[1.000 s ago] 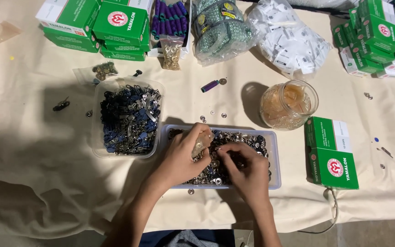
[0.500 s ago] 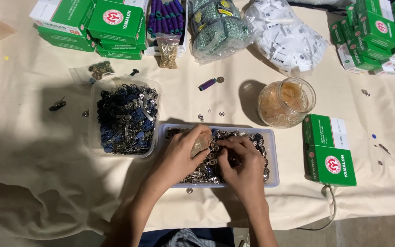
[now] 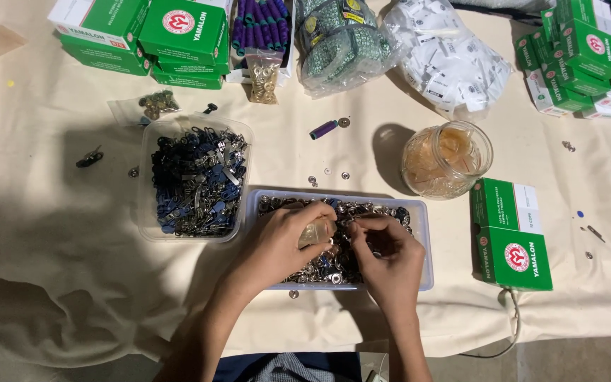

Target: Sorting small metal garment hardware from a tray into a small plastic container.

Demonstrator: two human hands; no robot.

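Cream cloth [image 3: 51, 233], clear tray [image 3: 422, 233], shiny metal snaps [image 3: 334, 265].

Cream cloth-covered table [image 3: 51, 233]: two clear trays [image 3: 419, 212], glass jar [image 3: 447, 160], green boxes [image 3: 514, 244], bags [image 3: 454, 56].

Right hand [image 3: 383, 258] slides toward the left hand [image 3: 288, 244] over the tray of metal fasteners [image 3: 419, 212], fingertips now nearly meeting at a small clear packet [image 3: 314, 233].

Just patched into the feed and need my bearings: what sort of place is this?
Probably a sewing-supplies or garment-trim workbench. Both hands sort in a clear plastic tray of small metal fasteners; beside it stand a clear tub of blue and silver zipper pulls and stacked green cardboard boxes.
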